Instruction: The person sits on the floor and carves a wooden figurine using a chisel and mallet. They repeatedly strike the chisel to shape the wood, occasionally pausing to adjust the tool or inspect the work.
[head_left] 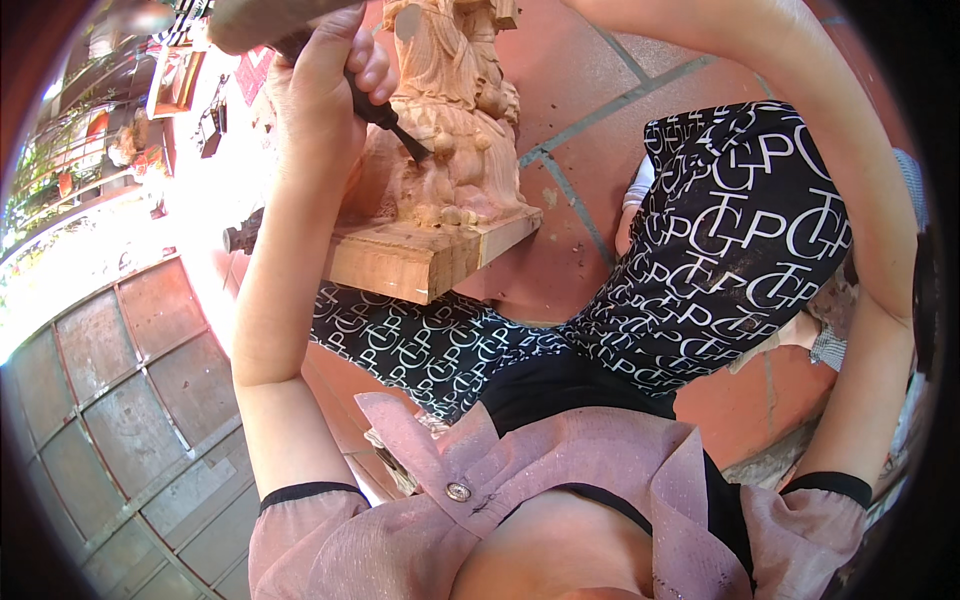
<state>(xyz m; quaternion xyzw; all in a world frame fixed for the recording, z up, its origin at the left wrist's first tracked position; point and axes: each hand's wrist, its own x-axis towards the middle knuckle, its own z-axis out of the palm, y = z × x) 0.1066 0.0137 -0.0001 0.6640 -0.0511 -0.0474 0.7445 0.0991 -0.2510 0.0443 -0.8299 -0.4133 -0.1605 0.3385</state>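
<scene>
The left hand curls its fingers tight round a thin black tool, tip at the tan carved wooden statue in front; right hand unseen. Statue looks heavy, hard; best held by its thick base.

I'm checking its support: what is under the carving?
Directly under the carving is a squared wooden base. The base hides what it rests on; trousers and tiles show beside it.

The statue is matt, rough carved wood, its block smoother wood, the tool smooth, the trousers matt cloth, the blouse sheer, sparkling cloth.
</scene>
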